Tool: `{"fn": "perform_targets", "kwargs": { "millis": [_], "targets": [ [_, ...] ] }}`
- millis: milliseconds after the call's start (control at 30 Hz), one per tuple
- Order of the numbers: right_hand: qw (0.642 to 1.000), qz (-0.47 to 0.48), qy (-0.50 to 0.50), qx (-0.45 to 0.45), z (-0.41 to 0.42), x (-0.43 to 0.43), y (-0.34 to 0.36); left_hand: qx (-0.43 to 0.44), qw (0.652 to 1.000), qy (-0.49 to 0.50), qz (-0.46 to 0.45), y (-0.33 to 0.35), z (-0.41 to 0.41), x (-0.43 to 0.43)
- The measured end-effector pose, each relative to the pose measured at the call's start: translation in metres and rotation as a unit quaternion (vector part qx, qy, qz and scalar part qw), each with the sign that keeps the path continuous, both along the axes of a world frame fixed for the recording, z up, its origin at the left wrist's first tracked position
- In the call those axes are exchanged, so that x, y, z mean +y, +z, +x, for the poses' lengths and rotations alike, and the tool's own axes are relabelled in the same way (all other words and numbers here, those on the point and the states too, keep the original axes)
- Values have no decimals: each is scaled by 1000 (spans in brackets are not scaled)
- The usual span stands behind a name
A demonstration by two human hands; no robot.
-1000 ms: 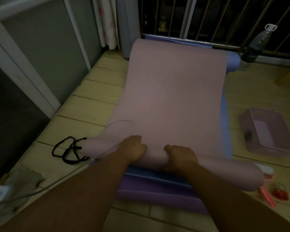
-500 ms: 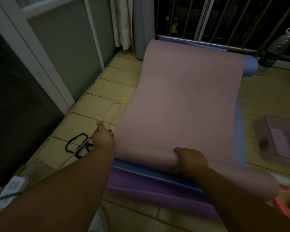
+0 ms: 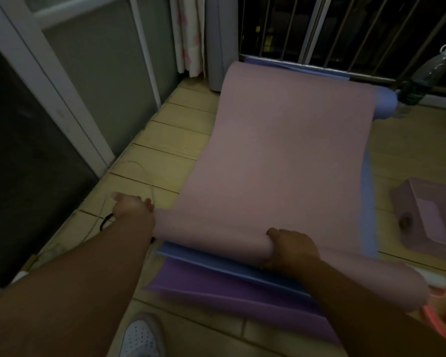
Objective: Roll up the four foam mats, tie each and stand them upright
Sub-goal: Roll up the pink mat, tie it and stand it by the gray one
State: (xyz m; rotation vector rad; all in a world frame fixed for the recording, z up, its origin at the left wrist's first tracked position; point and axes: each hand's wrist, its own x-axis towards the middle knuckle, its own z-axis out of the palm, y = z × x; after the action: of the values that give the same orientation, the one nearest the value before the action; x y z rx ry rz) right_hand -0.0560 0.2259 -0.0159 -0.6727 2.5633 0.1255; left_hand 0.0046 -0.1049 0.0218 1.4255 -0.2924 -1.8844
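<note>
A pink foam mat lies unrolled on a blue mat, with a purple mat under both. The pink mat's near end is rolled into a tube that runs across in front of me. My right hand grips this roll near its middle, fingers curled over it. At the roll's left end is my left hand, thumb stretched out to the left, fingers touching the end. A black cord lies on the floor just under that wrist.
A pink plastic basket stands on the floor at the right. A bottle leans by the railing at the far end. A sliding door closes the left side. My shoe is near the purple mat. Small red and white items lie by the roll's right end.
My left hand left the middle of the roll and moved out to its left end. My right hand kept its grip. The view shifted left.
</note>
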Motion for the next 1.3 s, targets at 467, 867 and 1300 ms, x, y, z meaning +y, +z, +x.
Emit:
{"fn": "perform_targets", "kwargs": {
  "millis": [467,867,1300],
  "targets": [
    [1000,-10,-25,-11,0,5,7,-277,298,-725,-555,-24,-7,109],
    [997,-34,-25,-62,7,52,22,-287,-31,-770,-569,-18,-30,203],
    [995,-8,-68,-76,1,74,14,-274,-58,-737,-615,-13,-38,248]
  ]
}}
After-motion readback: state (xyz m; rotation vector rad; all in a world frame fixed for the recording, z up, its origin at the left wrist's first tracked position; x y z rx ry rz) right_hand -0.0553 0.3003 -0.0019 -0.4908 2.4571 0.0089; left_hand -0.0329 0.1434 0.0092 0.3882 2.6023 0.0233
